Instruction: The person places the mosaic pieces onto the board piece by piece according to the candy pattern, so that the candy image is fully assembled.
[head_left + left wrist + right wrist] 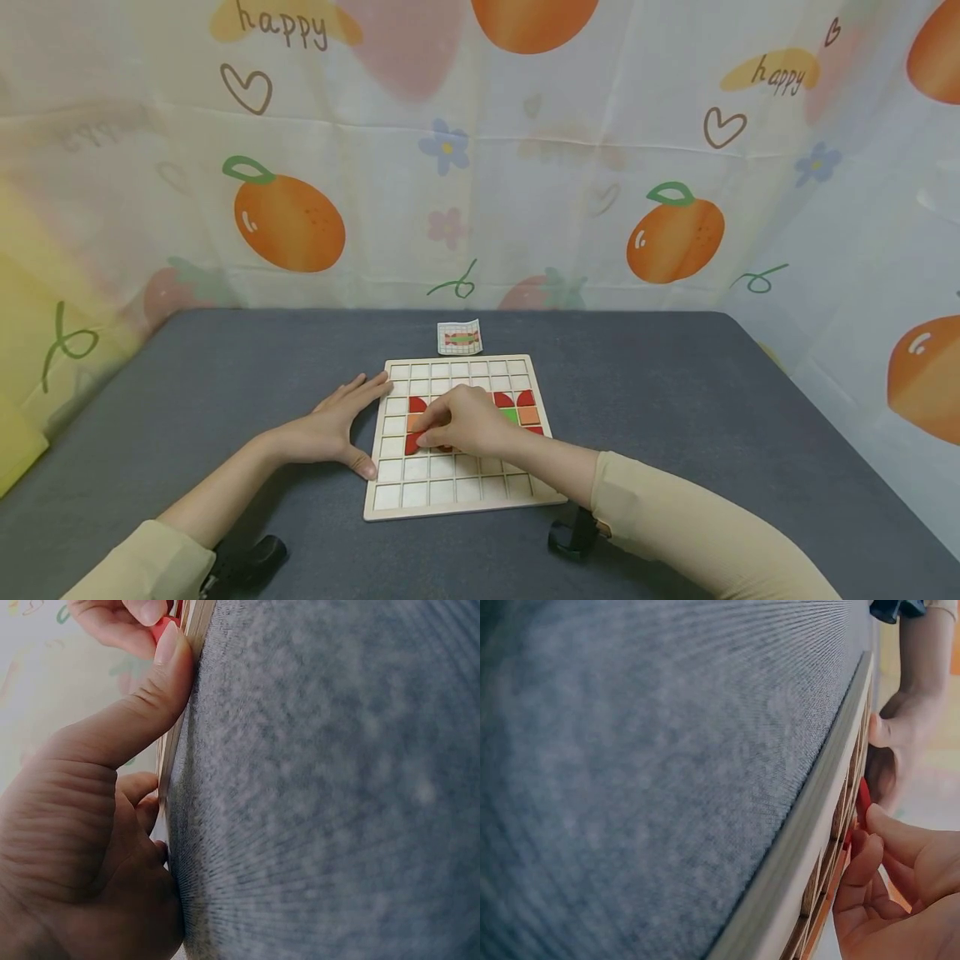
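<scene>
A pale wooden grid board lies on the dark table. Spread along its left edge, my left hand touches the frame with its thumb low and its fingertips higher up. Over the grid, my right hand pinches a red rounded tile between thumb and fingers; it stands tilted in the right wrist view. In the head view this red tile shows at the thumb's left. Around it sit another red tile, an orange square tile and a green tile. My right hand hides the middle tiles.
A small card with a coloured grid picture lies behind the board. A fruit-patterned cloth hangs behind the table. Black straps sit at both wrists.
</scene>
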`<state>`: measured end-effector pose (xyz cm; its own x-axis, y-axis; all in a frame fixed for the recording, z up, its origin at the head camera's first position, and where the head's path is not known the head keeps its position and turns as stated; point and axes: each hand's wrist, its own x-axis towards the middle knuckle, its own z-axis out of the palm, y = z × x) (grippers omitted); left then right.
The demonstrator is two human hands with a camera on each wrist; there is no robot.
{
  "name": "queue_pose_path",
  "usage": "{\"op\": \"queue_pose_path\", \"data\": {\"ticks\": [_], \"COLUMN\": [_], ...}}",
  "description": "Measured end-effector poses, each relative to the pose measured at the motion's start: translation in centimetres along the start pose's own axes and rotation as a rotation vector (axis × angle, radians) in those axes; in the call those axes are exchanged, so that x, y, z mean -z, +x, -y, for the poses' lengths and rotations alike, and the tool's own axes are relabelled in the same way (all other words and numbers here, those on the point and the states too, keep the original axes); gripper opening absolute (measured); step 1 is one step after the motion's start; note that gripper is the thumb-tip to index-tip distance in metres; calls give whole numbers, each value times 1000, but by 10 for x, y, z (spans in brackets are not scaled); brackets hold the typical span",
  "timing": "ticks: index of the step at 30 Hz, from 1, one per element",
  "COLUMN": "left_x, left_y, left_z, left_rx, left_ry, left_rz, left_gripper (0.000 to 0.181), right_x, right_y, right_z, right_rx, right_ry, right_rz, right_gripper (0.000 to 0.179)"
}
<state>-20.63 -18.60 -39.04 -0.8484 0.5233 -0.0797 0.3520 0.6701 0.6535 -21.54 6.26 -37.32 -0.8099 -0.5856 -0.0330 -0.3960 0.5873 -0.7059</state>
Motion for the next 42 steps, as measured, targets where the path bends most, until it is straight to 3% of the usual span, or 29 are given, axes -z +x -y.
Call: {"op": "queue_pose_path", "data": {"ticks": [12, 20, 25, 29, 35, 42], "left_x": [-2, -2, -3, -2, 0, -1], "left_y": [2, 2, 1, 0, 1, 1], "left_z": [3, 2, 4, 4, 5, 9], "left_rx": [7, -3, -3, -3, -2, 6], "left_ry": [-2, 0, 11, 13, 12, 0], "left_rz": [-5, 5, -7, -12, -8, -10], "left_gripper": [122, 121, 121, 121, 122, 122], "right_x": [3, 16, 33, 52, 84, 108], "right_y": [-1, -7, -14, -20, -27, -33], "right_z": [-1, -4, -19, -36, -60, -86], "right_rx": [6, 8, -32, -75, -112, -204], "right_ry": [32, 68, 75, 47, -85, -379], "right_rz": [4, -15, -65, -149, -266, -305], "right_gripper": [11, 14, 18, 21, 31, 47]}}
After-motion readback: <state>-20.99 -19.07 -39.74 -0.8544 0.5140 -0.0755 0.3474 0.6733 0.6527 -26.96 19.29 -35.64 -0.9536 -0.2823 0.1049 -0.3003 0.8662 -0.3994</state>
